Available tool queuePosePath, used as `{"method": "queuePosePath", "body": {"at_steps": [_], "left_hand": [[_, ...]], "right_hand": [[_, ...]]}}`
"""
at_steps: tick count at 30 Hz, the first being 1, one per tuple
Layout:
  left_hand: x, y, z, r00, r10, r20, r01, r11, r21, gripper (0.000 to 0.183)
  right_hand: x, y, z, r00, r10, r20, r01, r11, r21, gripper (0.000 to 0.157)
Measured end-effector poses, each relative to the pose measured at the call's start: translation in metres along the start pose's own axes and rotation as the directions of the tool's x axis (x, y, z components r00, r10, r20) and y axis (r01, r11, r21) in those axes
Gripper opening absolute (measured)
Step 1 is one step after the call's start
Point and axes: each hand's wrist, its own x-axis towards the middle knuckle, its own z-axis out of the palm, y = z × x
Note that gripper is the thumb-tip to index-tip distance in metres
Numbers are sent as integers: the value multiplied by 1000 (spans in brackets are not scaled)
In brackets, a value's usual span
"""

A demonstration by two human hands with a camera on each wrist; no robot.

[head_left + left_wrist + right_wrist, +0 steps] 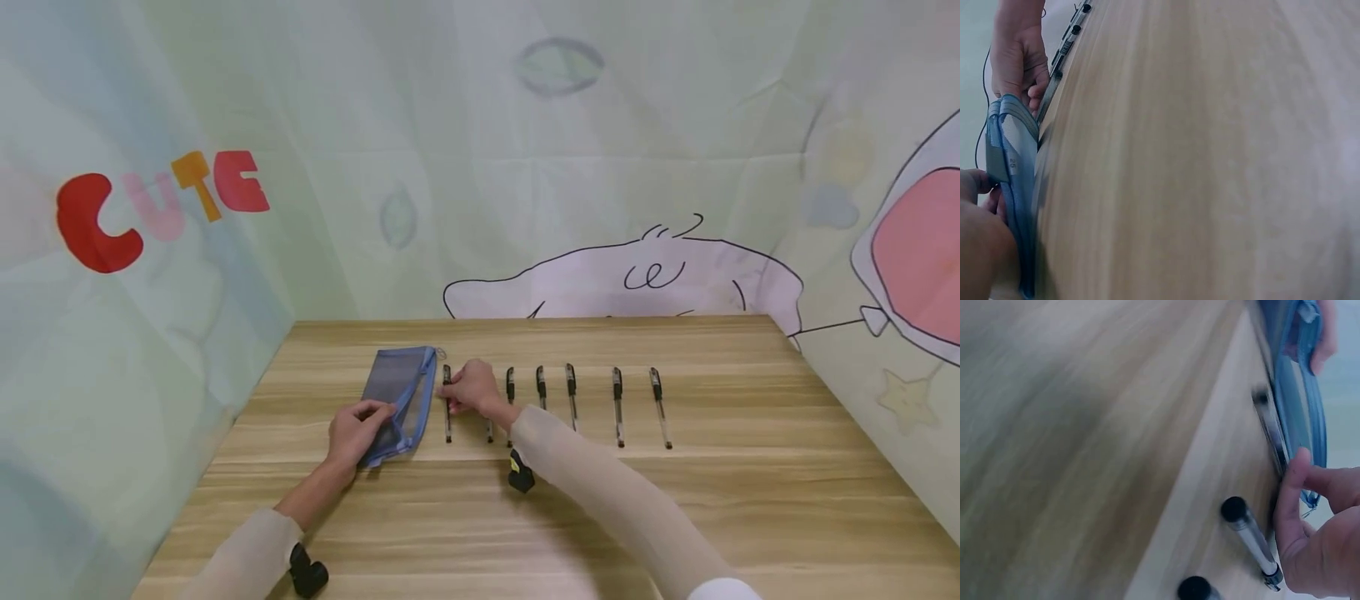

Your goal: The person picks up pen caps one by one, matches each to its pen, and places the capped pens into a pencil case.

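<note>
Toward the back-left corner of the tabletop [420, 533], with the left hand [356, 432], pinches the zip edge of a blue mesh pouch [393, 373] between thumb and fingers, seemingly to keep the mouth parted. Just right of it, with the right hand [474, 386] narrowed at the fingertips, grips the leftmost pen [448, 427] near its dark cap; cannot tell whether lifted. Farther right, shows six more pens [618, 408], roughly parallel, caps toward the back edge, probably spaced for easy grasping. Partly hides the nearest of these beneath the right hand and sleeve [607, 492].

wood-grain table [420, 533] | pale backdrop [390, 100] | CUTE lettering [198, 179] | pink balloon print [922, 250]
</note>
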Motion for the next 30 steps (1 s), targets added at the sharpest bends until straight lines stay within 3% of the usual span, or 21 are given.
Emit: {"method": "queuePosePath", "body": {"at_steps": [4, 7, 9, 13, 16, 19, 25, 30], "left_hand": [[0, 0, 1, 1000, 0, -6, 0, 1000, -2, 25], [0, 1, 2, 1000, 2, -12, -2, 1000, -8, 25], [-1, 2, 2, 1000, 4, -10, -4, 1000, -12, 26], [-1, 3, 1, 1000, -2, -4, 2, 1000, -19, 27], [-1, 3, 1, 1000, -8, -2, 8, 1000, -17, 27], [1, 2, 0, 1000, -10, 1, 10, 1000, -10, 28], [2, 2, 0, 999, -40, 15, 41, 998, -41, 29], [0, 2, 1, 999, -52, 11, 53, 996, -73, 27]], "right_hand": [[3, 3, 2, 996, -66, -52, 57, 986, -158, 24], [3, 4, 2, 995, -84, -60, 73, 984, -165, 28], [2, 5, 2, 996, -73, -49, 67, 991, -118, 28], [-3, 3, 0, 1000, -9, 9, 8, 995, 102, 21], [-6, 1, 0, 997, 60, 54, -74, 954, 291, 29], [-6, -1, 0, 992, 110, 64, -127, 903, 409, 38], [-3, -1, 5, 987, 152, 56, -159, 837, 523, 32], [1, 2, 17, 984, 181, 7, -143, 753, 642, 27]]}}
